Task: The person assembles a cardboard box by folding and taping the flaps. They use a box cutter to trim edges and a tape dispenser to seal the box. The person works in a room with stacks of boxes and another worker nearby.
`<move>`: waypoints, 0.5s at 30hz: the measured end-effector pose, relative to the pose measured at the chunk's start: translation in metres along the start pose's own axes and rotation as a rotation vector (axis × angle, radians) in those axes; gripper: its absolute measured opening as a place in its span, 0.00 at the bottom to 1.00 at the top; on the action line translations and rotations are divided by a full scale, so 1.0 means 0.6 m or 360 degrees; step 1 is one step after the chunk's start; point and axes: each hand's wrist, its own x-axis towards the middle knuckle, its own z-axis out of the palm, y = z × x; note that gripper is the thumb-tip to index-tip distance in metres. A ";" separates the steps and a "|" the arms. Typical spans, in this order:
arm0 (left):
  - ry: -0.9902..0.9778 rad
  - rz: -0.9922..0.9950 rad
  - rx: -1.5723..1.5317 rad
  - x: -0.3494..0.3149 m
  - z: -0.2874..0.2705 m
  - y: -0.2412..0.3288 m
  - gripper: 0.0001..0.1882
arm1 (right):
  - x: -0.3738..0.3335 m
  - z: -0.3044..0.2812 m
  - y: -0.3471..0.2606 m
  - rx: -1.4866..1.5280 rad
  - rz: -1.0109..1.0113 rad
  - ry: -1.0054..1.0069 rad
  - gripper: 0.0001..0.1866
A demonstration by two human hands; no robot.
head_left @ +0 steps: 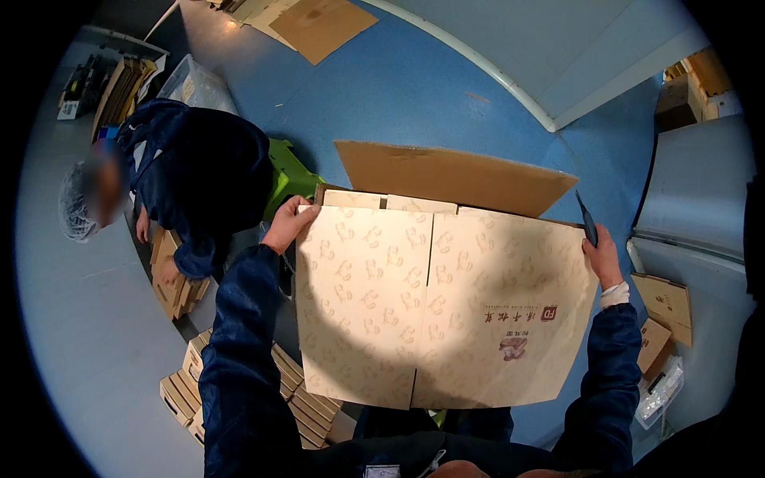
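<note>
Now, the sheet: a broad cream cardboard panel with pale-brown printed motifs (358, 319) lies on the near side of the raised plain-brown cardboard flap (454, 177); one layer or several, I can't tell.
Left hand: just near the flap's left end, the bare left hand (291, 225) pinches the panel's far-left corner, thumb over the printed face, the fingers mostly hidden.
Right hand: near the flap's right end, the bare right hand (603, 253) curls around a slim, dark-handled tool with a thin tip (589, 226), right at the panel's side edge; whether it grips the board too, I can't tell.
Weight: light for its breadth, I'd judge, more if it's layered.
Stiffness: firm across each half, but that middle crease, slit at both ends, looks ready to hinge.
Surface: smooth, a touch slippery perhaps, and likely to show dents or scratches.
Weak spots: those narrow cream cardboard strips (351, 199), tucked just before the flap, look easy to bend; poor handles.
Best hold: opposite outer edges, one palm supporting each half, tool tip angled toward the flap, off the print.
</note>
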 end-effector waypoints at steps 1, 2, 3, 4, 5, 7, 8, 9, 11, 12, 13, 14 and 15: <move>0.0001 0.0030 -0.0016 0.013 -0.016 -0.009 0.11 | 0.002 0.002 -0.008 0.0015 0.0000 -0.0007 0.23; 0.0004 0.0059 -0.0031 0.025 -0.030 -0.018 0.12 | 0.004 0.004 -0.014 0.0031 -0.0001 -0.0015 0.23; 0.0020 0.0144 0.0019 0.038 -0.017 -0.007 0.16 | 0.001 0.004 -0.010 0.0029 0.0021 -0.0013 0.23; 0.0046 0.0235 0.0071 0.044 0.004 0.018 0.20 | 0.001 0.004 -0.003 0.0012 -0.0019 0.0013 0.23; 0.0073 0.0326 0.0123 0.053 0.021 0.037 0.25 | 0.000 0.004 0.007 -0.0006 -0.0059 0.0039 0.23; 0.0038 0.0474 0.0606 0.080 0.019 0.062 0.34 | 0.001 0.010 0.005 -0.0022 -0.0096 0.0064 0.22; 0.0022 0.0544 0.0850 0.087 0.019 0.072 0.39 | 0.000 0.012 0.000 -0.0030 -0.0086 0.0065 0.22; -0.0107 0.0391 0.0843 0.085 0.043 0.110 0.41 | -0.006 0.004 0.003 -0.0063 -0.0052 0.0084 0.22; -0.0122 0.0455 0.0896 0.088 0.049 0.123 0.41 | -0.009 0.000 -0.010 -0.0053 -0.0048 0.0109 0.21; -0.0137 0.0475 0.0924 0.090 0.050 0.124 0.41 | -0.011 0.001 -0.012 -0.0047 -0.0039 0.0110 0.21; -0.0153 0.0501 0.0985 0.093 0.048 0.125 0.41 | -0.010 0.002 -0.012 -0.0017 -0.0040 0.0120 0.21; -0.0169 0.0528 0.1048 0.097 0.046 0.125 0.42 | -0.008 0.004 -0.010 0.0015 -0.0040 0.0131 0.21; -0.0188 0.0551 0.1107 0.101 0.045 0.124 0.42 | -0.006 0.005 -0.011 0.0043 -0.0038 0.0137 0.20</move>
